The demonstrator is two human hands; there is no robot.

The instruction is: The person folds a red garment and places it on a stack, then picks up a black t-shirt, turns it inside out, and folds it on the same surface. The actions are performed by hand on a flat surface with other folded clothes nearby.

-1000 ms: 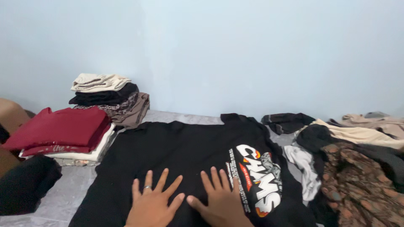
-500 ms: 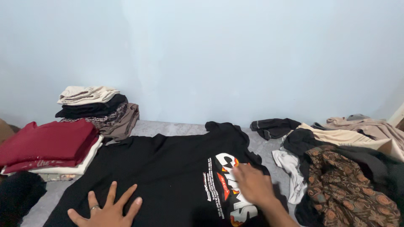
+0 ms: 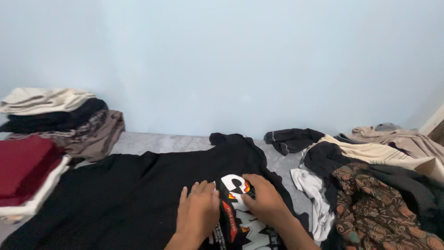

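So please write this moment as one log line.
left hand: flat on black T-shirt | right hand: on white print | folded stacks left | loose clothes right
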